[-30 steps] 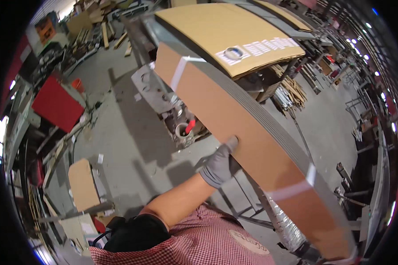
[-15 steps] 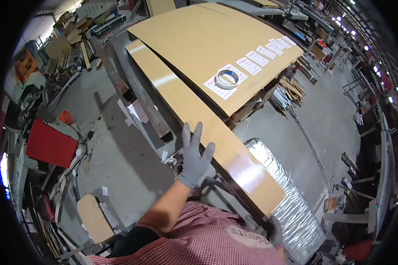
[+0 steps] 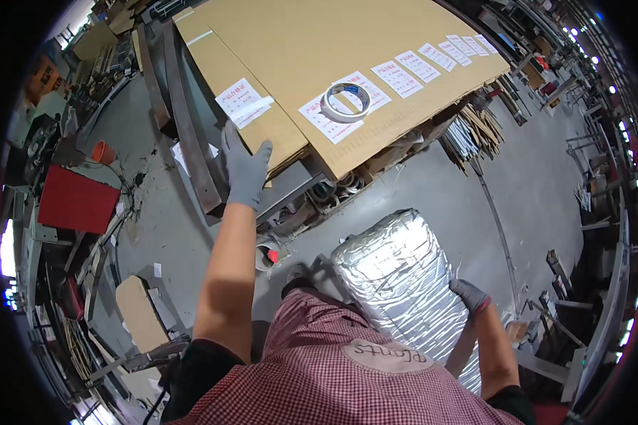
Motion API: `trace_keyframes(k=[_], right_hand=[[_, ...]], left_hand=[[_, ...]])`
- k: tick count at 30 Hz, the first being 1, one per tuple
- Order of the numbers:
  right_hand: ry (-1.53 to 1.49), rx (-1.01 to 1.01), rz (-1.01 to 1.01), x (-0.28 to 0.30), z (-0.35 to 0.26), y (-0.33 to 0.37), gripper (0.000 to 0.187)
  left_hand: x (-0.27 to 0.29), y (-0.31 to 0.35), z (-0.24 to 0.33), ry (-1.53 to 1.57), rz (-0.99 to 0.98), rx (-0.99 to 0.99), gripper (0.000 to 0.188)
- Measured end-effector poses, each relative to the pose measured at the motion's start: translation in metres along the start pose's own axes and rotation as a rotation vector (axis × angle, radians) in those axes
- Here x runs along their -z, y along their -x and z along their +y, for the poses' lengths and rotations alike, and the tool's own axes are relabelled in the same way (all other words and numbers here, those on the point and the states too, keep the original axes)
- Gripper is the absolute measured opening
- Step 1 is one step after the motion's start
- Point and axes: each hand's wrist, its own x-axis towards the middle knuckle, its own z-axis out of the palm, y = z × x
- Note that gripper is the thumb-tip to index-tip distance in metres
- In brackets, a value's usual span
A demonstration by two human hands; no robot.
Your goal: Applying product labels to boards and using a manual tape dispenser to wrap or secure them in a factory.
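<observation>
My left hand (image 3: pixel 246 166), in a grey glove, is at the near end of a narrow brown cardboard-faced piece (image 3: pixel 280 134). Its fingers lie along the left edge and its thumb stands apart, near the end corner. A white label with red print (image 3: pixel 242 103) is held on this piece by clear tape. Over the edge of a silver foil-wrapped bundle (image 3: pixel 397 258) is my right hand (image 3: pixel 470 295), also gloved. Its fingers look loosely extended, with nothing visible in them; whether they touch the foil I cannot tell. Beside the narrow piece lies a large cardboard sheet (image 3: pixel 333 42).
A roll of tape (image 3: pixel 346 103) rests on a row of white labels (image 3: pixel 402 76) along the sheet's near side. Dark metal beams (image 3: pixel 191 142) stand left of the stack. On the floor are an orange bucket (image 3: pixel 104 152), a red panel (image 3: pixel 78 198) and bundled strips (image 3: pixel 468 134).
The long wood-grain panel that both hands were at no longer lies across the front; where it went is unclear. My left hand moved forward and left, my right up into clear view.
</observation>
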Motion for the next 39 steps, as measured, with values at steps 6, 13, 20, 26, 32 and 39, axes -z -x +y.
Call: trace_keyframes(k=[6,13,20,26,32,39], right_hand=[[0.201,-0.116,-0.051,0.071,-0.013,-0.041,0.078],[0.035,0.782,0.139,-0.136,-0.187,-0.067,0.099],[-0.785,0.474,-0.132,-0.222,-0.246,-0.141,0.062],[-0.714,0.409,-0.121,-0.206,-0.237,-0.114,0.050],[-0.626,0.403,0.014,-0.165,-0.180,-0.032,0.058],[0.210,0.674,0.338,-0.075,-0.185,0.049,0.074]], left_hand=[[-0.028,-0.041,0.102,0.002,-0.352,-0.500,0.034],[-0.107,-0.133,0.066,-0.137,-0.930,0.033,0.023],[-0.101,-0.141,0.037,-0.039,-0.856,-0.712,0.027],[-0.081,-0.122,0.067,-0.015,-0.933,-0.697,0.033],[-0.017,0.008,0.130,0.381,-1.080,-0.801,0.020],[-0.014,0.031,0.146,0.207,-1.310,-0.575,0.021]])
